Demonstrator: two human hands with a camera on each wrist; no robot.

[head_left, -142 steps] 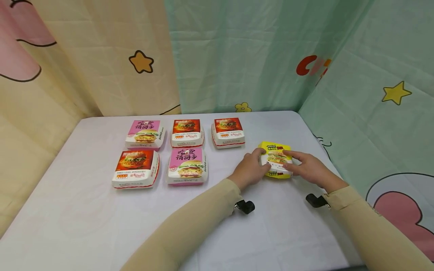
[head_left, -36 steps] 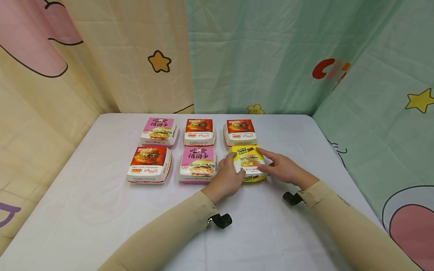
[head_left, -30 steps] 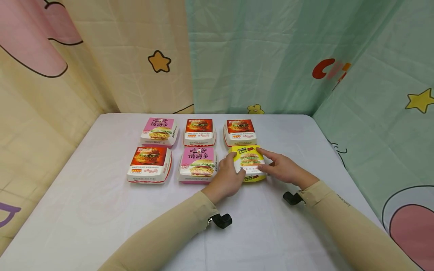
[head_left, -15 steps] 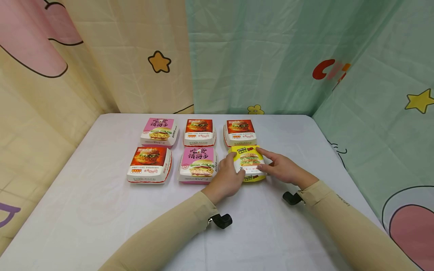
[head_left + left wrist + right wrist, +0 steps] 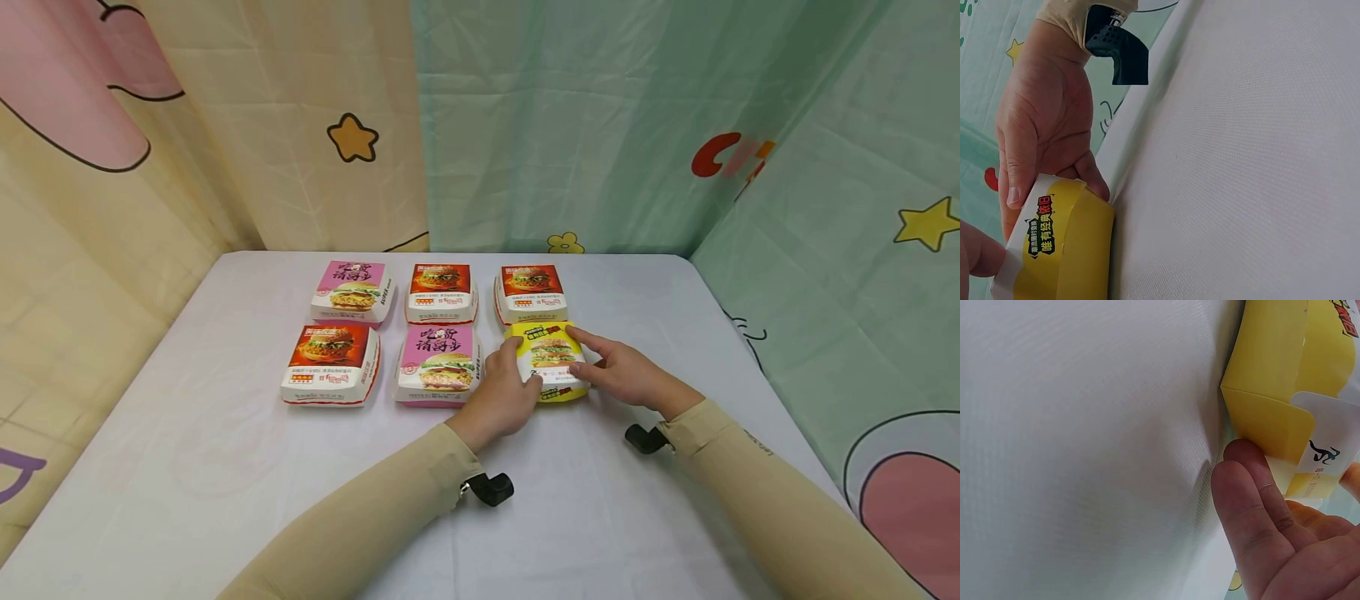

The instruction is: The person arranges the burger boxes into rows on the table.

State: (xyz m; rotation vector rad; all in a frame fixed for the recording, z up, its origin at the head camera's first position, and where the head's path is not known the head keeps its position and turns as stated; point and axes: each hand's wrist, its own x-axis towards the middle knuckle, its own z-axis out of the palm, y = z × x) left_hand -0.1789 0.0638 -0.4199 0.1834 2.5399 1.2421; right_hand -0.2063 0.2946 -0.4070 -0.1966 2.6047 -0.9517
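A yellow-and-white burger box (image 5: 552, 358) sits on the table at the right end of the front row, level with the other boxes. My left hand (image 5: 498, 396) holds its left side, thumb at the front and fingers toward the back. On the right side my right hand (image 5: 630, 375) holds it, thumb on the lid's edge and index finger near the back corner. In the left wrist view the yellow box (image 5: 1079, 247) lies between both hands. The right wrist view shows fingertips (image 5: 1244, 453) against the box's side flap. Left of my left hand is a pink burger box (image 5: 438, 362).
A red burger box (image 5: 326, 367) ends the front row on the left. Behind stand a pink box (image 5: 352, 292), a middle red box (image 5: 441, 293) and a right red box (image 5: 531, 293). The table (image 5: 337, 483) has a white cloth; printed curtains (image 5: 600, 125) surround it.
Since the oldest frame, both hands have brought the yellow burger box left, beside the front pink box and before the right red one. Over the last second nothing visibly moves.
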